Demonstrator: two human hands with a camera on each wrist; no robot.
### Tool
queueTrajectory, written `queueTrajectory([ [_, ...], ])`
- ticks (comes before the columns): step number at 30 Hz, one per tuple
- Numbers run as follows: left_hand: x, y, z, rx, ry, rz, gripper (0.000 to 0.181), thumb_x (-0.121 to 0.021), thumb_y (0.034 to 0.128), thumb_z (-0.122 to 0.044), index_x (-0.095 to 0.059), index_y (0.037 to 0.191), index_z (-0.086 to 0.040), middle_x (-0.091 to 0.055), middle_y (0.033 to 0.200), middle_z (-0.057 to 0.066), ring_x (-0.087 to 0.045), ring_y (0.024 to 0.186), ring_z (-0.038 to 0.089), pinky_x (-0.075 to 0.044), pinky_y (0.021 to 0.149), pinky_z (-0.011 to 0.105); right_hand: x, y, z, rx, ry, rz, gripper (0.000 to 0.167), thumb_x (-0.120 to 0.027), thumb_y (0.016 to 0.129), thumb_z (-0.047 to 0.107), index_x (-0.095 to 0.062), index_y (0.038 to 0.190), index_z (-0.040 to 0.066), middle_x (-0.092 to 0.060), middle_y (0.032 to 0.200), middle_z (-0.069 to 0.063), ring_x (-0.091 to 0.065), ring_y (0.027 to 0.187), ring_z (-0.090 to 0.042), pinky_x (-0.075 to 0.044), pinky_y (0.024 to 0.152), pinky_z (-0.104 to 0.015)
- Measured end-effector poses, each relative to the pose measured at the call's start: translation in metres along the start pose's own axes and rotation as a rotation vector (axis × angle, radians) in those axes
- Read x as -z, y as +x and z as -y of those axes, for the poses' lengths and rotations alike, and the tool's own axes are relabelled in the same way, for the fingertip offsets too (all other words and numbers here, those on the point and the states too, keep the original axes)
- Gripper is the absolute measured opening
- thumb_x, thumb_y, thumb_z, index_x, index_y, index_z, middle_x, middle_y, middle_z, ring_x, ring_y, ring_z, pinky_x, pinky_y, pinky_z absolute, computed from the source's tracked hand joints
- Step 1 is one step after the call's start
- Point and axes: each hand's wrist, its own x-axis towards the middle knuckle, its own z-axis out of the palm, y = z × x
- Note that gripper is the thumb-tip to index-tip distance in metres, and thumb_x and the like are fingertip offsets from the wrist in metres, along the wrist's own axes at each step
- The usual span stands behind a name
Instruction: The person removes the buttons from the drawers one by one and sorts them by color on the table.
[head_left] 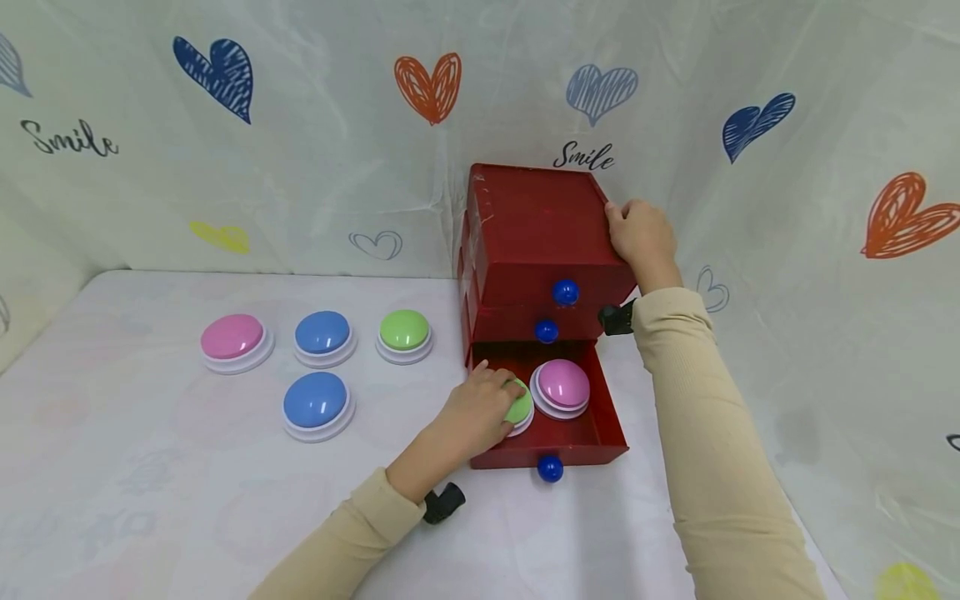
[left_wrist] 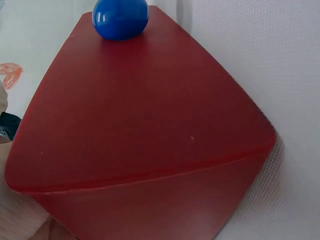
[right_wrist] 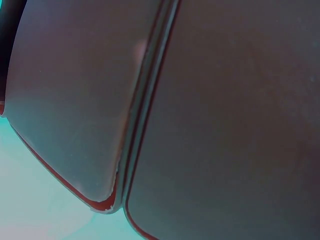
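Below, drawer [head_left: 592,455] holding pink button [head_left: 564,383], left fingers [head_left: 495,385] clasping green button [head_left: 519,406], right [head_left: 642,233] gripping cabinet [head_left: 540,217]

White backdrop sheet [head_left: 322,167] is bearing two printed words, both in black cursive script. First "Smile" [head_left: 69,138] is showing at 10 o'clock in head view, its line sloping slightly downward toward 3 o'clock. Second "Smile" [head_left: 584,156], appearing smaller, is showing at 1 o'clock. Both are carrying capital S.

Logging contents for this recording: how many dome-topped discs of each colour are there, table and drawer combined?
Pink discs: 2
Blue discs: 2
Green discs: 2
Total: 6
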Motion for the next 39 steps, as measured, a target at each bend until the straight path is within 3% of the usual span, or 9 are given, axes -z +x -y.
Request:
queueTrajectory([
  [5,0.0005,0.0008,0.0017,-0.01,0.0,0.018,0.044,-0.075,0.077,-0.027,-0.06,0.117,-0.014,-0.058,0.123,0.007,-0.049,0.122,0.022,-0.024,0.113,0.044,-0.0008,0.001,-0.0008,-0.002,0.006,-0.007,0.049,-0.028,0.1,0.04,-0.055,0.105,-0.001,-0.056,0.096,-0.019,-0.053,0.085,-0.031,-0.041,0.065,-0.036],
  [15,-0.0007,0.0049,0.0003,0.007,0.111,0.094,0.059,-0.076,0.0746,-0.036,-0.049,0.125,-0.019,-0.055,0.128,0.011,-0.048,0.123,0.026,-0.027,0.111,0.045,-0.0005,0.0013,-0.0008,-0.005,-0.003,-0.004,0.051,-0.028,0.1,0.041,-0.055,0.107,-0.001,-0.057,0.097,-0.019,-0.053,0.085,-0.031,-0.042,0.065,-0.037],
  [27,-0.0024,0.0065,-0.0018,0.027,0.194,0.131,0.062,-0.074,0.0743,-0.043,-0.043,0.123,-0.021,-0.057,0.113,0.012,-0.054,0.112,0.027,-0.03,0.109,0.043,-0.0005,0.0013,-0.0003,-0.004,-0.01,-0.007,0.05,-0.028,0.1,0.041,-0.055,0.106,-0.001,-0.057,0.099,-0.02,-0.054,0.086,-0.031,-0.043,0.066,-0.038],
  [39,-0.0056,0.007,0.0024,0.001,0.163,0.08,0.061,-0.075,0.0722,-0.045,-0.042,0.117,-0.019,-0.059,0.106,0.012,-0.055,0.106,0.026,-0.033,0.105,0.041,-0.0002,0.0012,-0.0002,-0.004,-0.003,-0.002,0.05,-0.028,0.099,0.041,-0.055,0.106,-0.001,-0.057,0.097,-0.019,-0.053,0.085,-0.031,-0.042,0.065,-0.037],
])
